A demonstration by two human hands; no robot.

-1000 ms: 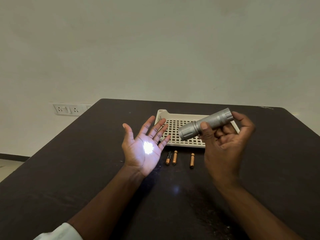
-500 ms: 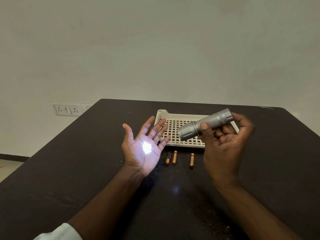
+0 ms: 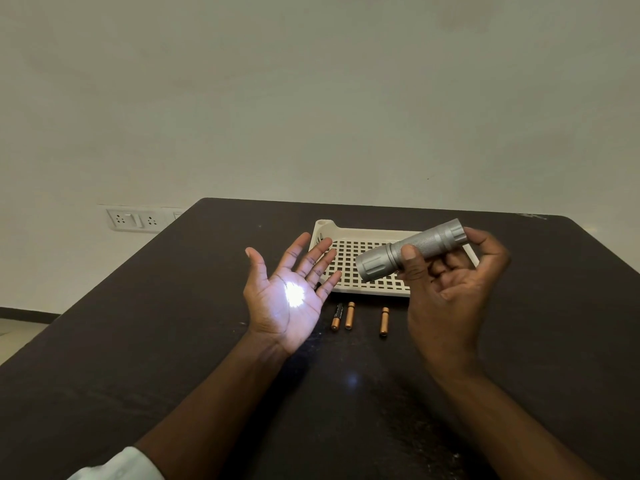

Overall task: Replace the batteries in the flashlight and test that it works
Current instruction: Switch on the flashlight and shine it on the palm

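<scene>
Head view looks down on a dark counter point(image 3: 173, 341) set against a pale wall point(image 3: 311, 98). The right hand point(image 3: 446, 292) grips a silver flashlight point(image 3: 412, 249) above the counter, thumb across the barrel and fingers curled behind it, with the lens end pointing left and slightly down. Its beam lands as a bright white spot on the palm of the left hand point(image 3: 287, 296), which is held flat and open, palm up, fingers spread. A cream slotted tray point(image 3: 349, 258) sits on the counter beyond both hands, partly hidden by them. Just near of the tray lie three batteries point(image 3: 349, 315), their long sides running near to far: two close together beside the left hand, one apart to the right. A socket plate point(image 3: 135, 220) is on the wall at far left.
</scene>
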